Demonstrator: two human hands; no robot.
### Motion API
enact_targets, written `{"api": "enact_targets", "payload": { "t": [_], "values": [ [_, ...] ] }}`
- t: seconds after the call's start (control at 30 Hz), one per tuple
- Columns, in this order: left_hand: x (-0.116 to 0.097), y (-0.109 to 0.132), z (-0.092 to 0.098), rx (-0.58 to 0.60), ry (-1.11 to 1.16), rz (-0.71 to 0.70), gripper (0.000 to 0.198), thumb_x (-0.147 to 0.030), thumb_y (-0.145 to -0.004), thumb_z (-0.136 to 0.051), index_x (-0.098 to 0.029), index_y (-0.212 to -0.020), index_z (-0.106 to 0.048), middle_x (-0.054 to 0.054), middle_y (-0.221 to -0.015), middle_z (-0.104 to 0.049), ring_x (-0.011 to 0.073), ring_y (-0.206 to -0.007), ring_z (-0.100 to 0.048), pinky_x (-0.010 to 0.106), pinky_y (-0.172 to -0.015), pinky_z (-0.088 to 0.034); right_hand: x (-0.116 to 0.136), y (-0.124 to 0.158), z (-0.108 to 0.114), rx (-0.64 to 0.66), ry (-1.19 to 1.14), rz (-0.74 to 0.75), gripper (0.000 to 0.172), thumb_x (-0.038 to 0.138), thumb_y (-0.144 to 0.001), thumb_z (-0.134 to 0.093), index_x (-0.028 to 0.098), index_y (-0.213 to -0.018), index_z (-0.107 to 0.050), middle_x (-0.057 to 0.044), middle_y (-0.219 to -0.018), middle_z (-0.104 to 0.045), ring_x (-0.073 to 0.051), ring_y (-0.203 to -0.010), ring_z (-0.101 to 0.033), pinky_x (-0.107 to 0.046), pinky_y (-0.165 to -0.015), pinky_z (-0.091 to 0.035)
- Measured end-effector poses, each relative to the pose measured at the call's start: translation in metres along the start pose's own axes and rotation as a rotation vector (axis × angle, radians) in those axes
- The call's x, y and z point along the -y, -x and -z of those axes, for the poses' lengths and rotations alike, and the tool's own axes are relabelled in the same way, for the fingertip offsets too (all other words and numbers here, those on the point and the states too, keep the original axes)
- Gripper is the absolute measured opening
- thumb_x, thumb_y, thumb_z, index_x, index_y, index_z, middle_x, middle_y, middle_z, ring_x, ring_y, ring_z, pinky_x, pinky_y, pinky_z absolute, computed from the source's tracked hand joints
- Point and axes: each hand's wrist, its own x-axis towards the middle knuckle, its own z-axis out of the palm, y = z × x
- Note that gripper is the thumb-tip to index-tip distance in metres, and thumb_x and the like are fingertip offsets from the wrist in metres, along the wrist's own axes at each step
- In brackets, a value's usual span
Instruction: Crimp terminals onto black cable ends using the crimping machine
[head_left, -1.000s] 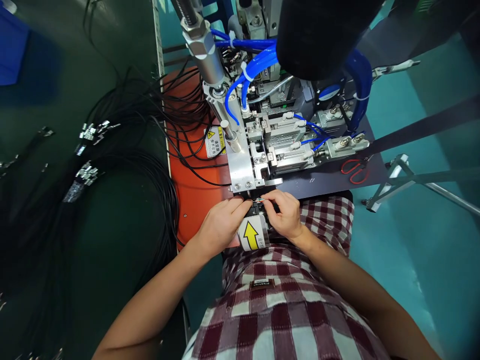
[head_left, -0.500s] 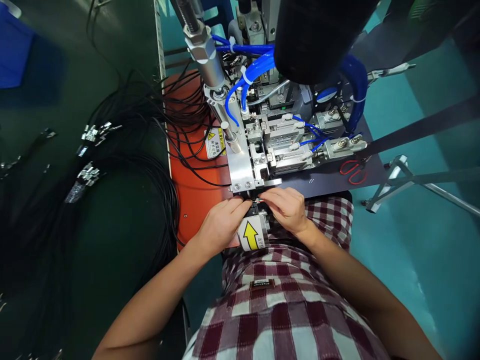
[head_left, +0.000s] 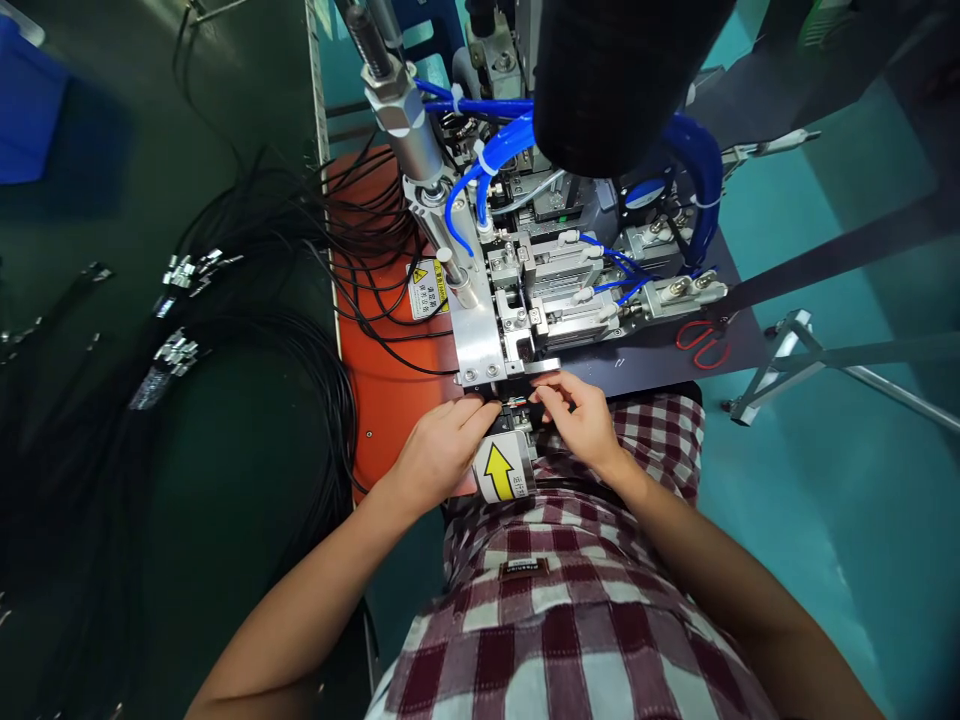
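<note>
Thin coloured wires point(head_left: 517, 403) lie across the front end of a metal machine point(head_left: 480, 335), between my two hands. My left hand point(head_left: 444, 445) is closed at their left side, fingertips pressed together on something too small to make out. On the right, my right hand point(head_left: 577, 415) has its thumb and forefinger a little apart near the wire ends, and nothing shows between them. Just below the wires sits a plate with a yellow arrow point(head_left: 499, 472).
Black cables point(head_left: 367, 220) run over the orange board point(head_left: 397, 400) to the left. Bundles with metal connectors point(head_left: 178, 350) lie on the dark green surface. Red-handled scissors point(head_left: 703, 345) rest at the right. A black cylinder point(head_left: 622, 90) overhangs the machine, near blue tubes point(head_left: 701, 180).
My right hand has parted its fingertips and moved slightly off the wires, which now show more. My left hand stays nearly in place. The view has shifted slightly.
</note>
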Motion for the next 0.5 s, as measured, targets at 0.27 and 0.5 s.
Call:
{"api": "enact_targets", "payload": {
  "t": [0.27, 0.5],
  "values": [
    [-0.001, -0.002, 0.003, -0.007, -0.029, -0.034, 0.03, -0.004, -0.089, -0.038, -0.009, -0.107, -0.061, 0.009, -0.082, -0.064, 0.0183, -0.072, -0.06, 0.028, -0.062, -0.051, 0.02, 0.001, -0.019, 0.044, -0.295, -0.244, 0.022, 0.039, -0.084, -0.06, 0.018, -0.076, -0.057, 0.0, -0.068, -0.062, -0.01, -0.049, -0.05, -0.023, -0.047, -0.041],
    [0.0, -0.002, 0.007, 0.042, -0.058, -0.066, 0.03, -0.007, -0.09, -0.038, -0.011, -0.109, -0.06, 0.008, -0.082, -0.063, 0.018, -0.068, -0.057, 0.028, -0.06, -0.048, 0.022, -0.002, -0.017, 0.062, -0.33, -0.307, 0.023, 0.039, -0.081, -0.062, 0.018, -0.074, -0.057, 0.001, -0.063, -0.059, -0.01, -0.049, -0.048, -0.023, -0.047, -0.04]
  ]
}}
